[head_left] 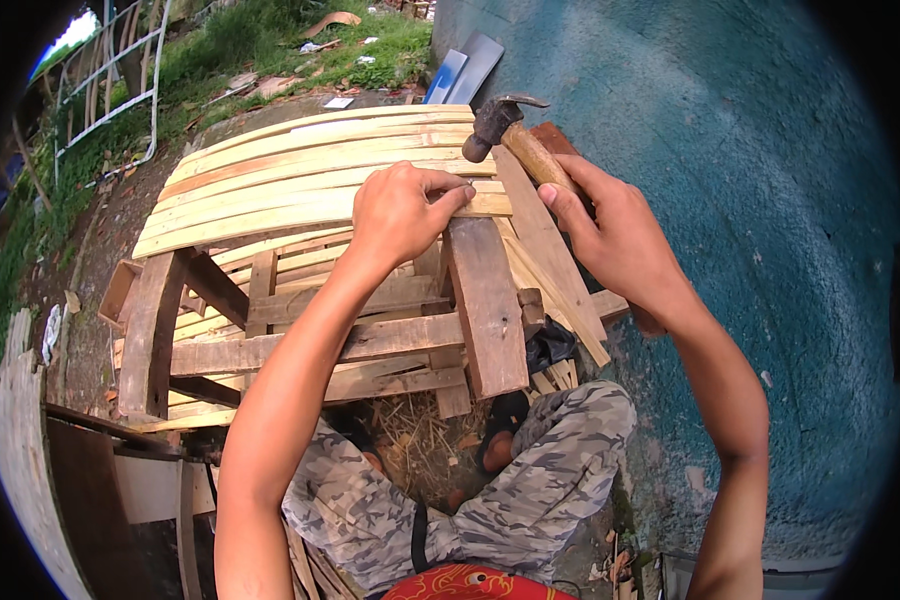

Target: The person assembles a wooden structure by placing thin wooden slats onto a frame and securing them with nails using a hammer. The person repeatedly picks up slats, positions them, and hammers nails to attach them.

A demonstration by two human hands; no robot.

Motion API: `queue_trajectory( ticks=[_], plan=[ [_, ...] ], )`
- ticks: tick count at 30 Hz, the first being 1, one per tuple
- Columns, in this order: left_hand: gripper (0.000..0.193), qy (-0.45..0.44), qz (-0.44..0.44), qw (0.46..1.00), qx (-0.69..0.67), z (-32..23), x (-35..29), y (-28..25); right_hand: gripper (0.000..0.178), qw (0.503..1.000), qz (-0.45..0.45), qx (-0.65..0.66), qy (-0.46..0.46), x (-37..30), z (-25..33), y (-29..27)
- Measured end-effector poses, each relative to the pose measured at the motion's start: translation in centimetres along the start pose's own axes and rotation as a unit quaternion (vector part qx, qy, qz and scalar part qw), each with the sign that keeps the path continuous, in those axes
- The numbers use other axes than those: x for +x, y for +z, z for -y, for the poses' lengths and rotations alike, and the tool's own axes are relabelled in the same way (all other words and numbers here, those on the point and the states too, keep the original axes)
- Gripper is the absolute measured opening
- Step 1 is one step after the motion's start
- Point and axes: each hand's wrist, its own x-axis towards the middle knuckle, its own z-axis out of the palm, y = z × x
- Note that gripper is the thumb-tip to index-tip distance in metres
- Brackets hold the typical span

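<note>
My right hand (620, 232) is wrapped round the wooden handle of a claw hammer (532, 150). The hammer's dark head is raised near the right ends of the pale wooden slats (300, 165), its claw pointing up and right. My left hand (405, 210) rests on the nearer slats, thumb and forefinger pinched together close to their right ends. What the pinch holds, if anything, is too small to make out. The slats lie side by side across a brown wooden frame (488, 300), whose near leg stands just below my left fingertips.
A rough blue-green wall (770, 240) rises on the right. Loose wood strips (555, 285) lean beside the frame, near a black bag (550, 348). My camouflage-clad legs (550, 460) are spread close below the frame. Old boards (30, 440) stand at the left, with grass (230, 60) behind.
</note>
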Motion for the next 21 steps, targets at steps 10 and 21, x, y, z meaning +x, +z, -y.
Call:
queue_trajectory(
  ticks=[10, 21],
  plan=[
    [0.026, -0.010, 0.012, 1.000, -0.027, 0.2, 0.0, 0.0, 0.033, 0.989, -0.118, 0.086, 0.006, 0.9, 1.4, -1.0],
    [0.026, -0.015, 0.015, 0.999, -0.036, 0.0, 0.1, -0.2, 0.033, 0.999, 0.037, -0.016, 0.030, 0.6, 0.5, -0.7]
  ],
)
